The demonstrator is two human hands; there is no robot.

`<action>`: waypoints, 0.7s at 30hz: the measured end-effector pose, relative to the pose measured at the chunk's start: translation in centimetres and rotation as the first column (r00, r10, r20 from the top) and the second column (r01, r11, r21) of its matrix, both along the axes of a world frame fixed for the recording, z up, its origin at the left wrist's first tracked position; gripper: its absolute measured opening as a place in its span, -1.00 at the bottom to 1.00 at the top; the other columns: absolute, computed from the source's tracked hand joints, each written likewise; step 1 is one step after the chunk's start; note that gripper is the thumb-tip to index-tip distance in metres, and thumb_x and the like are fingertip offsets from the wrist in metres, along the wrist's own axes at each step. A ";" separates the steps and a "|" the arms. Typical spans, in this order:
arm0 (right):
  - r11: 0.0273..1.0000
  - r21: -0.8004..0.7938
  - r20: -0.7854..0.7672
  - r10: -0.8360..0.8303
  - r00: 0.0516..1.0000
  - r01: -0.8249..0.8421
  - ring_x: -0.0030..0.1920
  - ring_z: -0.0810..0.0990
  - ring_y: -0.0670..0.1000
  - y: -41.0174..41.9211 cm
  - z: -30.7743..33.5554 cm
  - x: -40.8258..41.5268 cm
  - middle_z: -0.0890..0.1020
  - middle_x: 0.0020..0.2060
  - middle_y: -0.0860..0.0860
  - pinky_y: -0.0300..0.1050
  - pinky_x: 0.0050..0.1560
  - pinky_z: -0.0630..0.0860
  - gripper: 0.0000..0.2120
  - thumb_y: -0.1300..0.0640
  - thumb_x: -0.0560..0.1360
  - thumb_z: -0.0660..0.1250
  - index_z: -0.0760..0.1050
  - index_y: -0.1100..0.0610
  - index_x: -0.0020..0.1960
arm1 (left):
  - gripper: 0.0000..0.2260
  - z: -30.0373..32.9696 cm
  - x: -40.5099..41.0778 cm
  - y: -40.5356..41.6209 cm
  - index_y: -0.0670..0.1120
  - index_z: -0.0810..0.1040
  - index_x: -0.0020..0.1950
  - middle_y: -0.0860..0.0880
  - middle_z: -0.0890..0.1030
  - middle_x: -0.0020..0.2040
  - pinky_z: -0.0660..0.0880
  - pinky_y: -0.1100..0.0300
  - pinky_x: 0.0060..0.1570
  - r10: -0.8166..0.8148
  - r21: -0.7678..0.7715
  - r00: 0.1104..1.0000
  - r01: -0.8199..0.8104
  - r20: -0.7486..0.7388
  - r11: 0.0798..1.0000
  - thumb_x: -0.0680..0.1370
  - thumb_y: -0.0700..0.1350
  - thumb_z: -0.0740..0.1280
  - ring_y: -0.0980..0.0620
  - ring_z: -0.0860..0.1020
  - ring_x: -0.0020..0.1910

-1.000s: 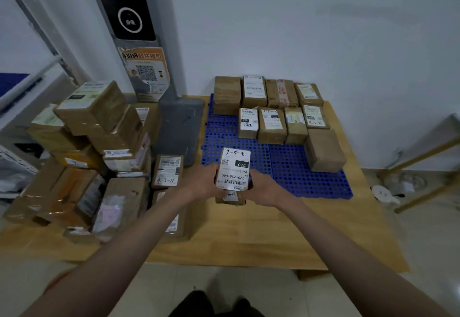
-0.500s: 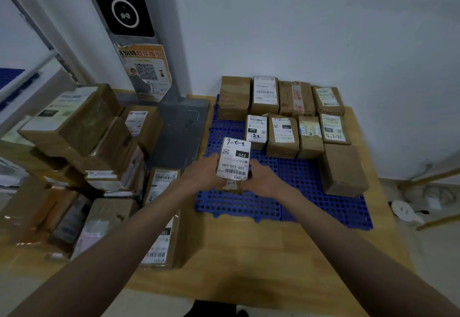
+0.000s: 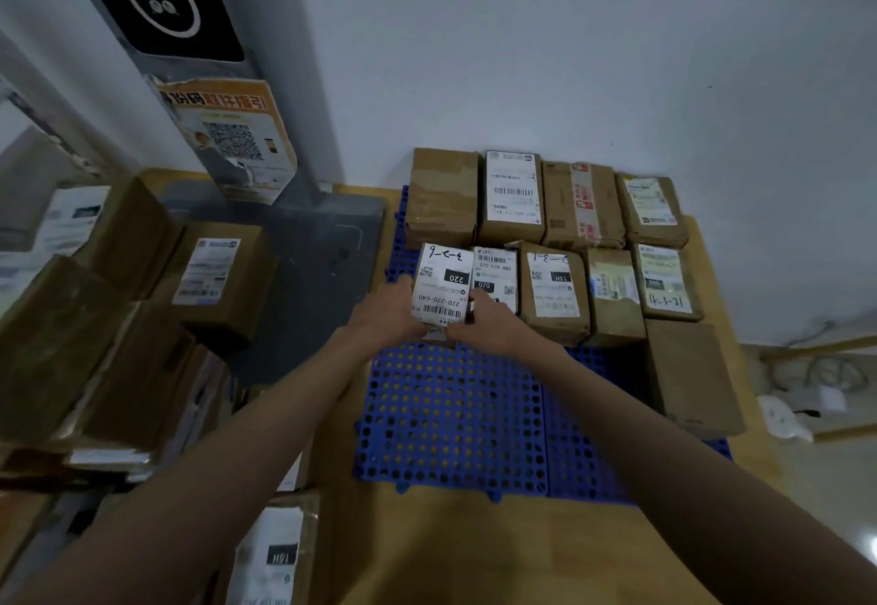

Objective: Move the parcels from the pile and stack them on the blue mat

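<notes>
Both hands grip one labelled parcel (image 3: 441,286): left hand (image 3: 387,312) and right hand (image 3: 489,324) at its sides, over the blue mat's (image 3: 451,419) far-left part, beside the second row. Placement step. Next: lower it flush against its neighbour (image 3: 494,279), then release.

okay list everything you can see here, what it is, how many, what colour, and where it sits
held cardboard parcel with white 220 label: one, brown, in both hands at the left end of the mat's second row
brown cardboard parcels on the mat: nine, in two rows at the far side plus one at the right edge
blue perforated plastic mat: one, on the table
pile of brown cardboard parcels: count unclear, left of the mat
light wooden table: one, under everything
grey scanner stand with orange QR poster: one, far left
left hand: grips the held parcel's left side
right hand: grips its right side
</notes>
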State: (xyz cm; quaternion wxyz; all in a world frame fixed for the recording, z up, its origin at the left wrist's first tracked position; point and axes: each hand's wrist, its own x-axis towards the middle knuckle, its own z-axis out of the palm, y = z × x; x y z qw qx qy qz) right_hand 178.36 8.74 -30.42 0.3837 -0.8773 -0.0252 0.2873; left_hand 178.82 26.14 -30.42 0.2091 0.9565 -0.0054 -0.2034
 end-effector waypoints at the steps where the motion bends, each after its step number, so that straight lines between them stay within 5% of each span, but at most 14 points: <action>1: 1.000 -0.005 -0.007 0.000 1.000 0.000 -0.25 0.54 -0.14 0.0 -0.3 0.9 0.56 -0.06 -0.02 -0.33 -0.39 0.42 -0.54 0.08 0.53 0.36 0.27 0.15 0.35 | -0.57 -0.4 0.9 0.0 -0.05 0.36 0.14 -0.05 0.54 0.04 0.53 0.02 -0.13 0.003 0.002 1.000 -0.003 -0.001 1.000 0.38 -0.01 0.47 -0.05 0.53 -0.06; 6: 1.000 -0.018 -0.025 -0.013 1.000 0.012 -0.06 0.58 0.02 0.2 -2.1 4.7 0.58 0.17 0.07 -0.14 -0.15 0.53 -0.58 0.14 0.51 0.37 0.34 0.12 0.33 | -0.57 -2.5 4.4 -0.1 -0.05 0.35 0.14 -0.06 0.54 0.05 0.49 0.06 -0.17 0.039 0.000 0.999 -0.039 -0.032 0.999 0.39 -0.01 0.45 -0.08 0.54 -0.04; 12: 0.993 -0.097 -0.041 -0.077 0.996 0.073 0.01 0.61 0.14 0.4 -4.6 7.2 0.56 0.12 0.16 0.04 -0.12 0.63 -0.58 0.20 0.51 0.36 0.26 0.21 0.28 | -0.52 -4.9 6.8 -0.9 -0.13 0.34 0.25 -0.13 0.54 0.12 0.39 0.09 -0.20 0.044 -0.015 0.997 -0.045 -0.067 0.999 0.45 0.01 0.43 -0.13 0.54 0.07; 21: 0.973 -0.167 -0.015 -0.163 0.987 0.158 -0.05 0.63 0.22 -0.3 -7.1 8.1 0.58 0.05 0.22 0.20 -0.12 0.62 -0.58 0.25 0.47 0.40 0.20 0.20 0.15 | -0.56 -7.4 8.2 -2.0 -0.11 0.37 0.29 -0.12 0.55 0.16 0.56 -0.05 0.01 -0.005 -0.038 0.986 -0.002 -0.164 0.999 0.47 -0.05 0.41 -0.12 0.56 0.09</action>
